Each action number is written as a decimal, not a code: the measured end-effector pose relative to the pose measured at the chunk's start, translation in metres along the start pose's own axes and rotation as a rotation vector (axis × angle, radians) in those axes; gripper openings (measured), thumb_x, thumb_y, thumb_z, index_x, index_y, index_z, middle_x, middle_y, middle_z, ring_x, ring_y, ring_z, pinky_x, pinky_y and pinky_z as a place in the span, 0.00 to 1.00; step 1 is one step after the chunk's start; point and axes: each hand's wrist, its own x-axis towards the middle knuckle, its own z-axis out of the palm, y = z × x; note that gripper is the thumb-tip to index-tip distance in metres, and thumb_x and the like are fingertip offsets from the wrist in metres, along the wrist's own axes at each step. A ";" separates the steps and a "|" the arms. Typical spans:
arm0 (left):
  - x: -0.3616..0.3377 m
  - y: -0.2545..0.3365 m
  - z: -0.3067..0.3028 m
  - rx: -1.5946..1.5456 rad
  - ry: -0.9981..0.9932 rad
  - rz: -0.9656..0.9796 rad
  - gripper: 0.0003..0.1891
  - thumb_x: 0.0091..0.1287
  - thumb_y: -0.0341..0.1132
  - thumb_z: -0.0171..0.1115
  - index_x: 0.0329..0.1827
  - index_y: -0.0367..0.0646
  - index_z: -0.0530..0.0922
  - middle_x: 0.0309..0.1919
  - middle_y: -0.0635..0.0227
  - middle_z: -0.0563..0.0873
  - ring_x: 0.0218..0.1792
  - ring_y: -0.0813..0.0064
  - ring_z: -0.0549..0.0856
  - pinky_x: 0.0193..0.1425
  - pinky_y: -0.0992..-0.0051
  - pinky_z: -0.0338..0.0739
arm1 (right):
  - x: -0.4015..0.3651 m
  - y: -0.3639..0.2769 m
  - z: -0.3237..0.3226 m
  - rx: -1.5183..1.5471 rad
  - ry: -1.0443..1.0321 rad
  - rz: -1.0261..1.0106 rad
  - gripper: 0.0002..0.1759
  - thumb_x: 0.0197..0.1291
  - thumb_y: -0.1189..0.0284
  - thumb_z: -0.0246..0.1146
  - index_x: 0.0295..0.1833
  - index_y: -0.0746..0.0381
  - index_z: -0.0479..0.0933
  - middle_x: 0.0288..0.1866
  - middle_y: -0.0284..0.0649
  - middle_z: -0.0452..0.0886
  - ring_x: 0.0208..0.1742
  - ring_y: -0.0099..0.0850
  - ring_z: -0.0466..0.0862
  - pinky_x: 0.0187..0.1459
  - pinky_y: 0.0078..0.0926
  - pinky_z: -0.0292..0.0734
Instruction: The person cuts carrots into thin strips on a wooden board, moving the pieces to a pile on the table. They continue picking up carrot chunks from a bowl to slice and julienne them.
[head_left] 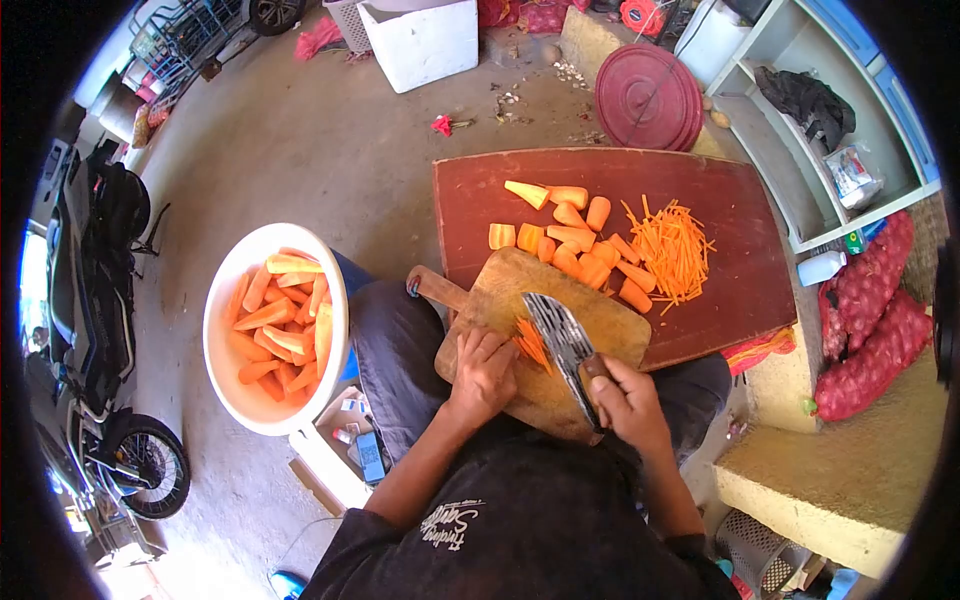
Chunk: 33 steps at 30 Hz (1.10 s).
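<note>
My right hand (625,400) is wrapped around the handle of a wide-bladed knife (556,335), its blade angled over a wooden cutting board (495,290). Beside the blade lie thin carrot slices (533,345). Curled fingers of my left hand (485,372) press on the board against these slices, partly covering them. The board rests over my lap and the near edge of a dark red table (470,195). Peeled carrot pieces (575,240) lie behind it, next to a heap of carrot strips (672,250).
A white tub (215,340) of peeled carrots stands at my left, above a box with a phone (370,458). Red net bags of onions (870,350) lie on the right ledge near a shelf (770,130). Farther off are a motorbike (100,300) and a white foam box (425,45).
</note>
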 end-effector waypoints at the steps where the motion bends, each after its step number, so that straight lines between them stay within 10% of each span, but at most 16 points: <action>1: 0.003 0.001 0.000 -0.009 -0.001 -0.010 0.14 0.58 0.23 0.75 0.48 0.37 0.90 0.43 0.61 0.86 0.51 0.55 0.85 0.56 0.52 0.76 | 0.002 0.007 -0.008 0.058 0.006 0.014 0.19 0.84 0.65 0.61 0.64 0.71 0.80 0.32 0.36 0.82 0.24 0.20 0.79 0.27 0.24 0.74; 24: 0.044 0.009 0.007 -0.015 -0.224 0.078 0.23 0.65 0.23 0.73 0.65 0.42 0.90 0.47 0.61 0.86 0.48 0.55 0.83 0.56 0.57 0.76 | 0.020 0.064 -0.034 0.823 -0.201 0.281 0.20 0.86 0.61 0.58 0.65 0.67 0.78 0.31 0.40 0.82 0.16 0.22 0.75 0.16 0.24 0.70; 33: 0.198 0.056 0.119 0.044 -0.328 0.597 0.34 0.64 0.23 0.66 0.78 0.43 0.81 0.50 0.59 0.83 0.55 0.55 0.81 0.67 0.52 0.71 | 0.028 0.024 -0.134 0.544 0.284 -0.028 0.20 0.85 0.58 0.61 0.60 0.67 0.81 0.29 0.34 0.81 0.16 0.19 0.75 0.18 0.22 0.70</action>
